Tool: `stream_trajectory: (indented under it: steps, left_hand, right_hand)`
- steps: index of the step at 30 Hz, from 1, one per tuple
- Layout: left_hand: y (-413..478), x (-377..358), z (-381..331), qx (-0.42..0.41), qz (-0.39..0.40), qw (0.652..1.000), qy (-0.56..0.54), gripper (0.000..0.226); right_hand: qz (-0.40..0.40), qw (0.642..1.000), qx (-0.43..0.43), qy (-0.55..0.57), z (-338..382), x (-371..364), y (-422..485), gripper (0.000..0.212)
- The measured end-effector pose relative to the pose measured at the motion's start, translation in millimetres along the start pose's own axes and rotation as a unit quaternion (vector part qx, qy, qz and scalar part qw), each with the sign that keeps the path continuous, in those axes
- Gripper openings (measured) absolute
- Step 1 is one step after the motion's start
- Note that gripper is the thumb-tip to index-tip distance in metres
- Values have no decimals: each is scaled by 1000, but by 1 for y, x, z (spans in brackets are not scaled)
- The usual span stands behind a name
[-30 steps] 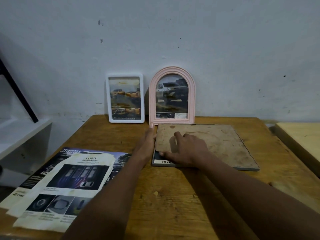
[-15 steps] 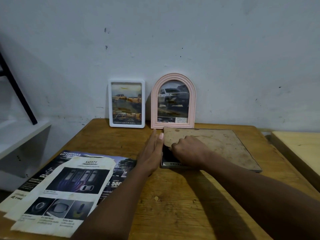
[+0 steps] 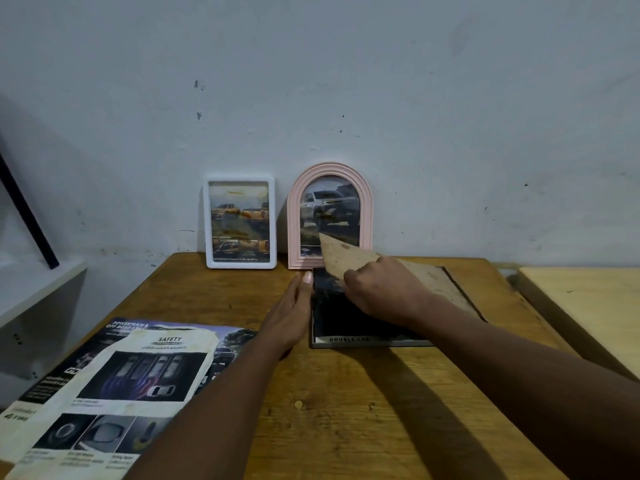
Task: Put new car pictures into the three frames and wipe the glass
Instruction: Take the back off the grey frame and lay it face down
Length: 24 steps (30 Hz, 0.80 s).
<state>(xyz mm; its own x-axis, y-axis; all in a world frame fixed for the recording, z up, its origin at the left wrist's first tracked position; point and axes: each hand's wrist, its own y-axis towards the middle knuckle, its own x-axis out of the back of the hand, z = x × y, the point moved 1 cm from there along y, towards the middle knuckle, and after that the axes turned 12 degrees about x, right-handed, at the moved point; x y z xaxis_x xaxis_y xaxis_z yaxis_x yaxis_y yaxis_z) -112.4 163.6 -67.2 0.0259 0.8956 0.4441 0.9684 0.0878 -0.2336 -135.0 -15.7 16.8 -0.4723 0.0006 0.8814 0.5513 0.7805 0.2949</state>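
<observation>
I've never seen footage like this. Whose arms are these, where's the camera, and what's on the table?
No machine here: a person wears one camera on the head, looking down at their arms. The left hand rests straight-fingered against the edge of a flat frame on the wooden table. The right hand grips its brown backing board, one corner raised, a dark picture beneath. A white frame and a pink arched frame stand by the wall; brochure pages lie left.
</observation>
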Motion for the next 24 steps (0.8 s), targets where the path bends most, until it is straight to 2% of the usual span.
stream_trajectory:
  steps: [2,4,6,7,10,12,13,17,22,24]
  left_hand:
    - [-2,3,-12,36,47,998,-30,89]
    - [-2,6,-27,47,73,995,-49,99]
    - [-1,9,-47,28,60,994,-91,114]
    - [0,10,-59,27,58,989,-131,112]
    - [-7,10,-93,70,136,951,-270,69]
    - [-11,7,-108,72,160,938,-298,46]
    - [-11,6,-111,67,143,942,-295,42]
    - [-7,6,-112,37,72,953,-292,60]
    - [-16,27,-116,16,62,938,-341,50]
    - [-24,37,-116,13,68,936,-346,50]
  right_hand:
    - [-29,999,-10,-10,-6,7,-4,39]
    - [-46,999,-16,-20,-13,12,-9,36]
    - [-51,998,-21,-20,-17,17,-12,36]
    - [-53,998,-24,-17,-18,20,-13,38]
    - [-61,997,-40,5,-17,22,-16,43]
    - [-69,994,-68,40,-17,20,-19,41]
    - [-76,991,-92,66,-18,18,-21,39]
    - [-95,945,-245,193,-39,1,-42,45]
    - [-76,896,-414,145,-79,-11,-87,72]
    - [-75,866,-466,167,-89,-9,-98,81]
